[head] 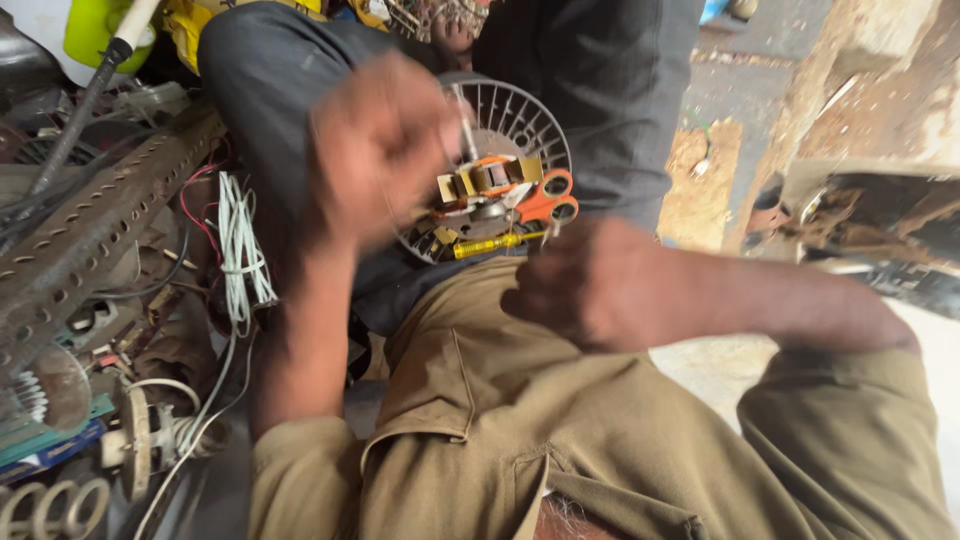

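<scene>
Nearest the camera, khaki trousers point(600, 440) fill the lower frame; the person sits with knees drawn up, so the lap serves as a bench. Above the lap the right hand point(590, 285) is curled loosely, its knuckles toward the lens, just below the work — whether it grips anything I cannot tell, since the fingers are turned away. The left hand point(385, 150) is raised and closed into a fist, blurred by motion; a thin pale rod or wire shows at its edge, though the hold on it is unclear.

Between the hands, resting against a dark cloth point(620, 90), sits the round finned motor housing point(520, 130) with its orange-wound coil point(490, 178) facing up, within reach of both hands. Orange-handled scissors point(548, 200) and a yellow-handled screwdriver point(490, 245) lie on it — kept close by. Farther left, a perforated metal bar point(100, 220) and white wires point(238, 250) lie among scrap.
</scene>
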{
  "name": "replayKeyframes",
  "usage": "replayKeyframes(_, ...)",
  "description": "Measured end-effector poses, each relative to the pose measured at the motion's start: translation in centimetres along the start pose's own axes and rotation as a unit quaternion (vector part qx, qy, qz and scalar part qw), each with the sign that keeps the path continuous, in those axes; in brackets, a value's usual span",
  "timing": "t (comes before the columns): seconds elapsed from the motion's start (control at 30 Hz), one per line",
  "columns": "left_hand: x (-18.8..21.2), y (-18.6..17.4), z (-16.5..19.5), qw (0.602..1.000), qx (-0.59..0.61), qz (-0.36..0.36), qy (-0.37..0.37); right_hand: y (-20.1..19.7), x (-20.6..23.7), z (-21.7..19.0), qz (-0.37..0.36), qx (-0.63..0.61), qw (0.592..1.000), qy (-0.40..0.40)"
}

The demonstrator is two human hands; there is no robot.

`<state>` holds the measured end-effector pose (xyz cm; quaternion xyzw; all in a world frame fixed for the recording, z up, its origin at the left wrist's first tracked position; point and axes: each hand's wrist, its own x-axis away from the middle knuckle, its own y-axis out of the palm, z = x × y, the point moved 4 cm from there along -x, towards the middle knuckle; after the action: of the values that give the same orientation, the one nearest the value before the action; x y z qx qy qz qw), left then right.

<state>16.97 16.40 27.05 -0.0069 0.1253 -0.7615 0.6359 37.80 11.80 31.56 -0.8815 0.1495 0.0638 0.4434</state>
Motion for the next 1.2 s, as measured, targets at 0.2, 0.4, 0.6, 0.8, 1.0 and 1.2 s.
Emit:
replayKeyframes(0.2, 8.6, 3.5, 0.3, 0.965, -0.191, 0.031, 0.177, -0.9, -2.6, 12.5, 0.051, 0.007, 0.989, 0.136)
replayKeyframes(0.4, -2.0, 2.5, -1.3, 0.987, -0.084, -0.085, 0.107, -1.2, 0.9, 10.8, -0.044, 0.13, 0.971, 0.197)
replayKeyframes(0.6, -1.2, 1.0, 2.4, 0.997, -0.026, -0.047, 0.053, 1.3, -0.5, 3.1, -0.13, 0.005, 0.99, 0.058)
replayKeyframes(0.8, 8.6, 3.6, -1.3, 0.951, -0.239, 0.053, 0.191, -2.0, -3.6, 11.7, 0.106, -0.049, 0.989, 0.09)
replayKeyframes(1.0, -3.9, 2.9, -0.8, 0.974, -0.115, -0.159, 0.11, 0.0, 0.6, 10.6, -0.148, 0.127, 0.94, 0.279)
replayKeyframes(1.2, 1.8, 2.4, 2.4, 0.984, -0.104, -0.079, 0.124, 0.5, -0.2, 8.1, -0.12, 0.078, 0.972, 0.186)
